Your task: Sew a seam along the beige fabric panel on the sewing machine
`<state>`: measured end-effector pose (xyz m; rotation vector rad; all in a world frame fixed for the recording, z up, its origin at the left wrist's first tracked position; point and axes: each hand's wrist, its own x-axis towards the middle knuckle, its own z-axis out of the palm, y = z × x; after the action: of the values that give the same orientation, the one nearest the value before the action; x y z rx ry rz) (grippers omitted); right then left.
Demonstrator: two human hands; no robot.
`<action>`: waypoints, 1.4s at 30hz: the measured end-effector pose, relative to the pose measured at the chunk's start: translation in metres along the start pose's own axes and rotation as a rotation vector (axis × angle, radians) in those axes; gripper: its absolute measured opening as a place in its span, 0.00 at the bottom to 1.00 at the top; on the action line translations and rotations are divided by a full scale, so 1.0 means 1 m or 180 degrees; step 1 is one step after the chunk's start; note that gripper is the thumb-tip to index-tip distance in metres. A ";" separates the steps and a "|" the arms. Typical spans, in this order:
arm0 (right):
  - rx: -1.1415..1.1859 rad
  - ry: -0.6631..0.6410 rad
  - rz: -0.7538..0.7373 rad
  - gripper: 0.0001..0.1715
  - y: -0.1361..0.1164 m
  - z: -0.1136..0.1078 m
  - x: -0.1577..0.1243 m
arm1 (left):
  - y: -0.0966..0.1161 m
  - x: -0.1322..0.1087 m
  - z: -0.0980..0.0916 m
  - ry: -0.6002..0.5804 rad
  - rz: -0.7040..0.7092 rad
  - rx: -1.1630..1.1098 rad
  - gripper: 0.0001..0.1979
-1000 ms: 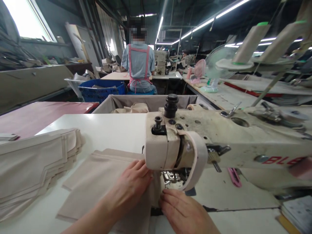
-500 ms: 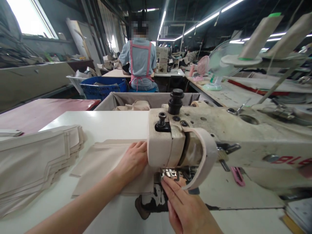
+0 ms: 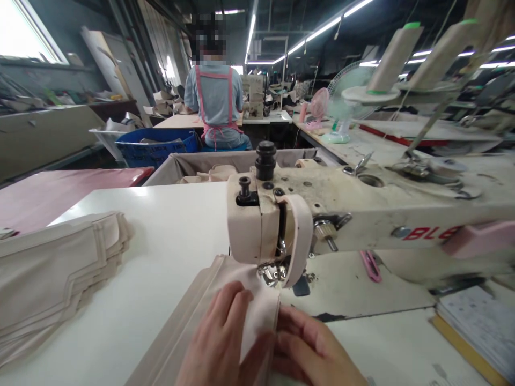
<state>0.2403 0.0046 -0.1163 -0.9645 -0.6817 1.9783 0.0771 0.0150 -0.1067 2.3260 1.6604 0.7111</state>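
Observation:
A beige fabric piece (image 3: 225,273) lies turned at a slant on the white table, its far end by the presser foot (image 3: 273,273) of a sewing machine (image 3: 257,225). My left hand (image 3: 225,332) is over the cloth with bent fingers, its thumb at the right edge, gripping it. At that same edge my right hand (image 3: 309,343) pinches the cloth between thumb and fingers; some fingertips are hidden behind it. A curved pale guard strip (image 3: 300,241) hangs in front of the needle area.
Stacked beige fabric pieces (image 3: 52,268) lie at the left. Behind the machine stands a cloth-lined bin (image 3: 161,171). A pink thread snipper (image 3: 370,266) and a paper pad (image 3: 470,321) are at the right. A co-worker (image 3: 217,102) sits ahead, back turned.
The fabric has come out toward me and turned from lying flat beside the needle to a slant. Both hands have moved nearer each other, at its right edge. The view has shifted right.

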 end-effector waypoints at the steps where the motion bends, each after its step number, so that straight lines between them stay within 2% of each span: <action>1: -0.0109 0.0134 -0.0102 0.19 -0.005 -0.001 0.002 | 0.004 0.000 0.003 -0.0058 -0.0222 -0.0403 0.16; 4: -0.0406 0.0196 -0.0256 0.21 -0.014 -0.008 0.009 | 0.006 0.002 0.013 -0.0312 -0.0849 -0.1117 0.15; 9: -0.0981 0.0146 -0.0366 0.18 -0.012 -0.012 0.020 | -0.008 0.003 0.021 -0.0375 -0.0908 -0.1893 0.17; 11: -0.1135 0.0246 -0.0406 0.14 -0.011 -0.011 0.021 | -0.008 0.003 0.022 -0.0255 -0.0871 -0.1872 0.17; 16: -0.1524 0.0568 -0.0510 0.10 -0.011 -0.010 0.019 | 0.000 0.005 0.023 -0.0015 -0.0685 -0.1469 0.01; 19: -0.1552 0.0590 -0.0498 0.11 -0.013 -0.008 0.019 | 0.003 0.004 0.018 0.0129 -0.0529 -0.1465 0.07; 23: -0.1289 0.0490 -0.0426 0.13 -0.015 -0.006 0.022 | 0.007 -0.001 0.014 0.0578 -0.0161 -0.1400 0.08; 26: -0.1004 0.0304 -0.0360 0.14 -0.015 -0.005 0.024 | 0.011 -0.005 0.021 0.0661 0.0157 -0.1463 0.13; 31: -0.0841 0.0275 -0.0321 0.14 -0.015 -0.006 0.023 | 0.013 -0.008 0.034 0.0792 0.0171 -0.1507 0.15; 37: -0.1030 0.0453 -0.0419 0.10 -0.011 -0.006 0.022 | 0.011 -0.007 0.034 0.0712 0.0199 -0.1697 0.18; 42: -0.0960 0.0312 -0.0411 0.08 -0.011 -0.007 0.022 | 0.009 -0.010 0.040 0.0550 0.0302 -0.1897 0.17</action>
<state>0.2428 0.0298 -0.1209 -1.1570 -0.9805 1.7341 0.1016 0.0068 -0.1401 1.9580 1.1752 1.2548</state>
